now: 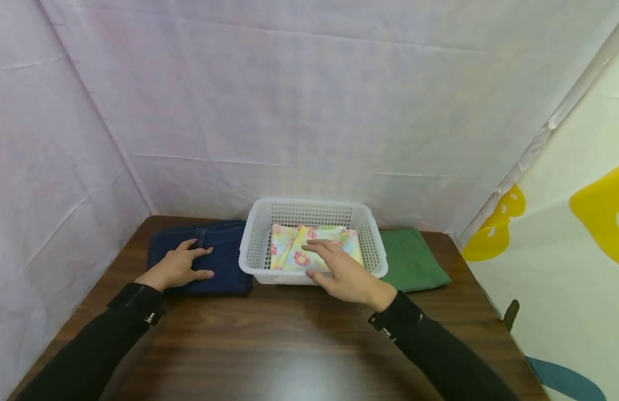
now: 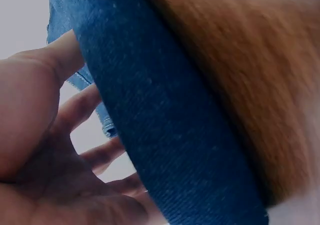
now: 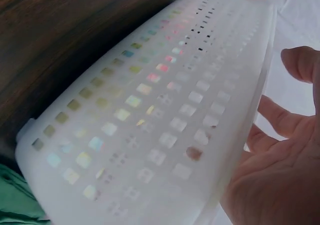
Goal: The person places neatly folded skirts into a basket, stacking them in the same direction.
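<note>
My left hand (image 1: pixel 178 267) is spread over the folded dark blue denim (image 1: pixel 224 262), left of the basket. In the left wrist view the denim's folded edge (image 2: pixel 150 115) hides the fingertips, so I cannot tell how firmly they touch. A white perforated plastic basket (image 1: pixel 254 271) holds a folded floral cloth (image 1: pixel 294 250) in pink, yellow and pale blue. Over the basket's front right part reaches my right hand (image 1: pixel 344 275), thumb and fingers apart and gripping nothing. The right wrist view shows this hand (image 3: pixel 280 160) beyond the basket's rim.
Folded green fabric (image 1: pixel 412 262) lies against the basket's right side. All of it stands along the back of a brown wooden table (image 1: pixel 269 345). White sheeting (image 1: pixel 309 111) hangs behind and at the left; a sheet with yellow shapes (image 1: pixel 555 234) borders the right.
</note>
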